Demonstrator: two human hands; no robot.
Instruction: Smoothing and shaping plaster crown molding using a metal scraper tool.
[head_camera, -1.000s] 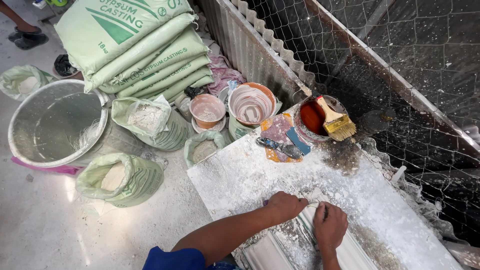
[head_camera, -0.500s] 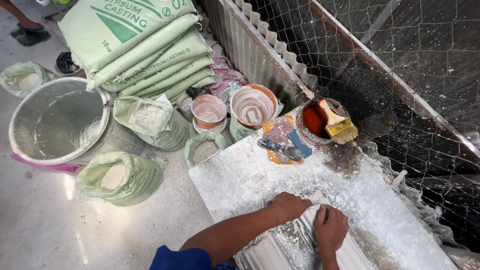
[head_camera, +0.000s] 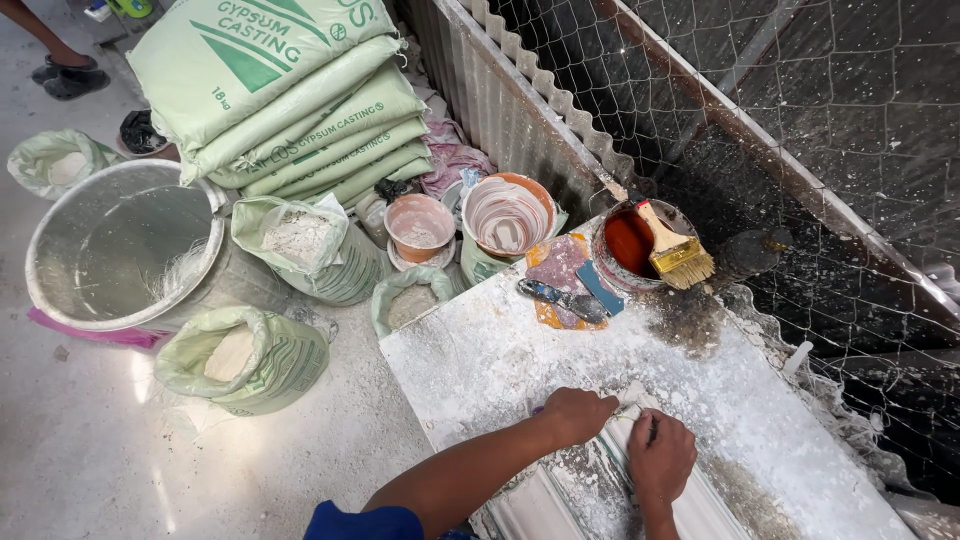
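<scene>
Both hands work on a white ribbed strip at 6 o'clock on the dusty bench. The left hand presses on it, fingers curled, holding nothing I can see. The right hand is closed around a thin dark tool. This looks like scraping or trimming. The next stroke needs a firm hold and steady push. A brush sits at 1 o'clock.
</scene>
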